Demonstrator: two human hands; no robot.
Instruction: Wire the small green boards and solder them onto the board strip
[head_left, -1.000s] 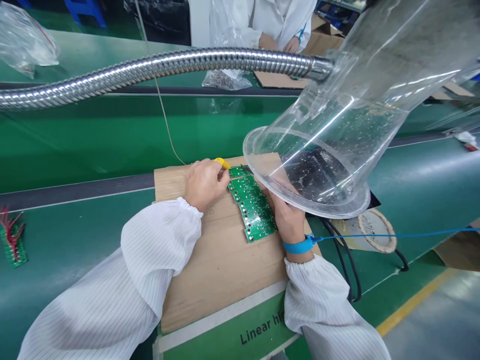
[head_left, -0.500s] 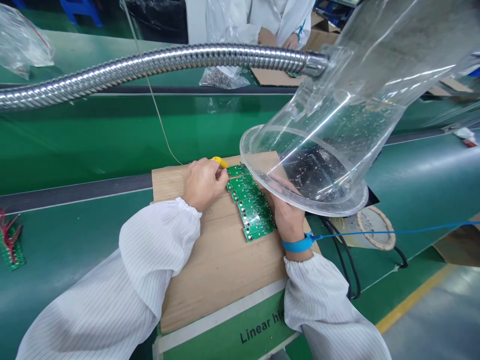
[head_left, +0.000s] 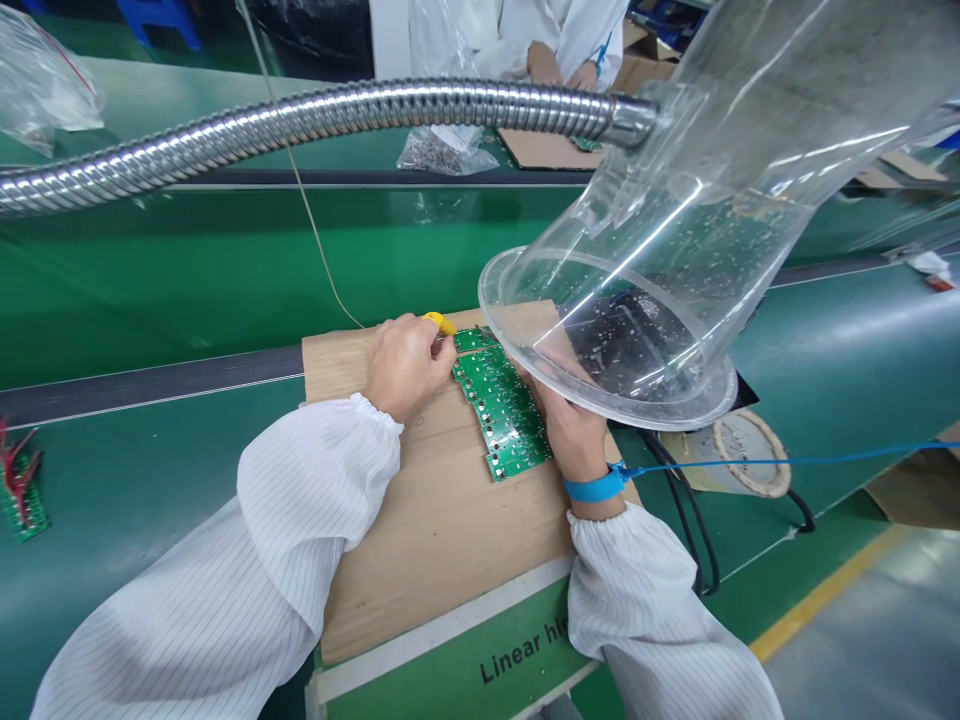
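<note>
Several joined green circuit boards (head_left: 504, 415) lie on a cardboard sheet (head_left: 427, 530). My left hand (head_left: 409, 365) is closed in a pinch at their far left corner. A thin solder wire (head_left: 321, 245) hangs from above and runs down to this hand. A yellow piece (head_left: 440, 322) shows at its fingertips, its kind unclear. My right hand (head_left: 574, 430), with a blue wrist strap (head_left: 596, 487), rests along the boards' right edge. Its fingers curl under the clear fume hood (head_left: 645, 300), which mostly hides them and what they hold. A dark thin tip shows near the far end of the boards.
A flexible metal hose (head_left: 375, 108) crosses above the boards to the hood. Black cables (head_left: 686, 520) and a round pale container (head_left: 750, 457) are at right. A board with red wires (head_left: 22, 490) lies far left. Across the bench, a person's hands (head_left: 562, 68) work.
Both my hands stay in nearly the same place at the boards. Across the bench, the other person's hands have shifted slightly.
</note>
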